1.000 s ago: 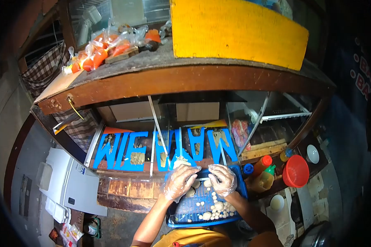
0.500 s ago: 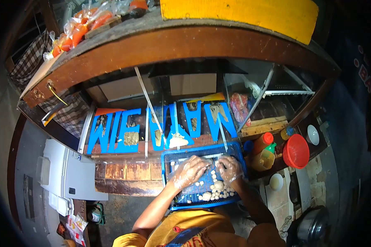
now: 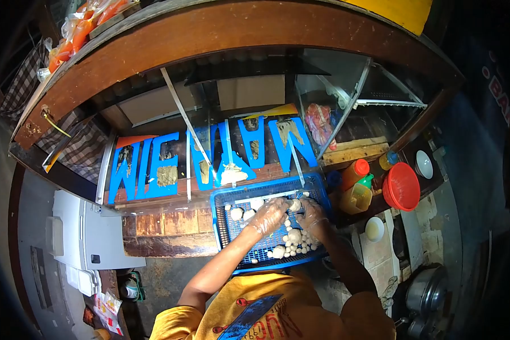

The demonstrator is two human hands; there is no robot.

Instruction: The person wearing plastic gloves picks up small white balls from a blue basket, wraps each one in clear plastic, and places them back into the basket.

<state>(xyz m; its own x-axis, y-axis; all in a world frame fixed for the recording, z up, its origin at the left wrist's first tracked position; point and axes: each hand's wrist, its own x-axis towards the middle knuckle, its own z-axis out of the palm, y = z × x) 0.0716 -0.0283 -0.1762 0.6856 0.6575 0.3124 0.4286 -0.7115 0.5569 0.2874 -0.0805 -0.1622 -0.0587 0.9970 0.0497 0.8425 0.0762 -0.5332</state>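
Note:
A blue plastic basket [image 3: 215,218] in front of me holds many pale meatballs [image 3: 293,237], small and large. My left hand [image 3: 269,215], in a thin clear glove, is over the basket's middle. Its fingers are bent and pressed together, with the fingertips at a larger pale meatball [image 3: 294,205]. My right hand [image 3: 311,215], gloved too, is on the other side of that ball with its fingers curled. What lies inside the right fingers is hidden. Large meatballs [image 3: 236,213] lie left of my left hand; a cluster of small ones lies below my right.
Behind the basket stands a glass-fronted wooden cart [image 3: 209,42] with blue lettering. To the right are a red bowl [image 3: 401,187], a red-orange bottle [image 3: 357,169], a yellowish container [image 3: 355,199] and a white bowl [image 3: 374,229]. A metal pot [image 3: 428,292] stands lower right.
The view has shifted, so the cart and basket sit higher and further left. Large meatballs now show at the basket's left and between my hands. Both hands stay in the basket.

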